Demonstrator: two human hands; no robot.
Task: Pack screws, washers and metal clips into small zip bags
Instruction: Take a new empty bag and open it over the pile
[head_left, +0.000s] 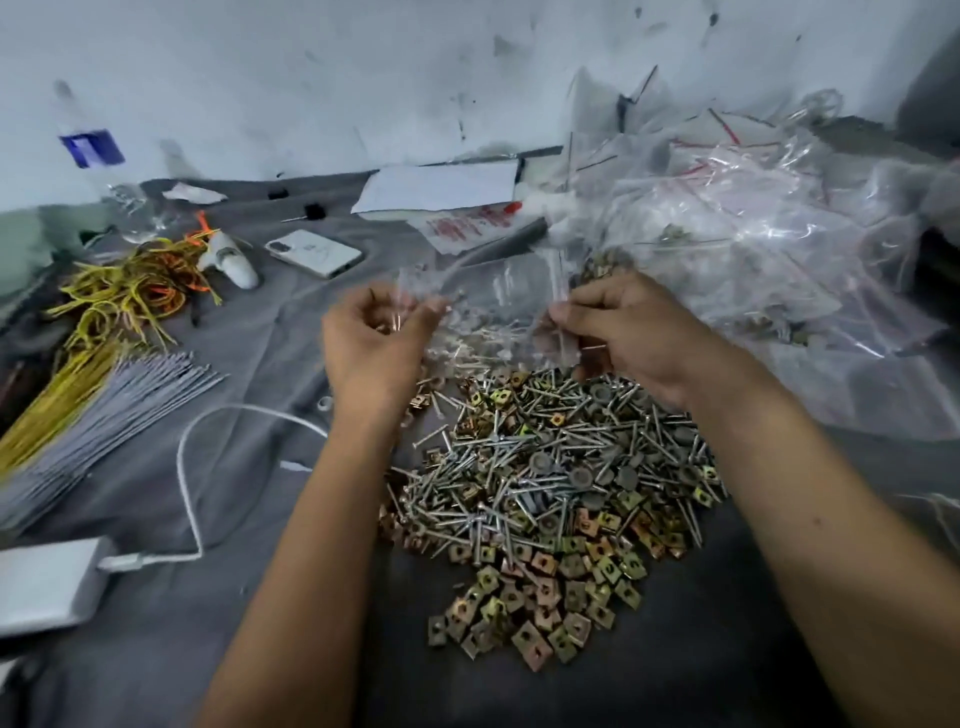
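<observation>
small clear zip bag (493, 306) held up above the pile of screws, washers and clips (545, 493) on grey cloth (260, 364), left edge pinched by left hand (371, 345), right edge pinched by right hand (623, 332), filled bags (753, 234) heaped at far right

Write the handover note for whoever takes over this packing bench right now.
Left hand and right hand each pinch a side of one small zip bag, held above the pile.
Screws, washers and metal clips lie mixed on the grey cloth.
Heap of bags sits to the right; how many are filled is unclear.
Left: most of the pile still needs bagging.
</observation>
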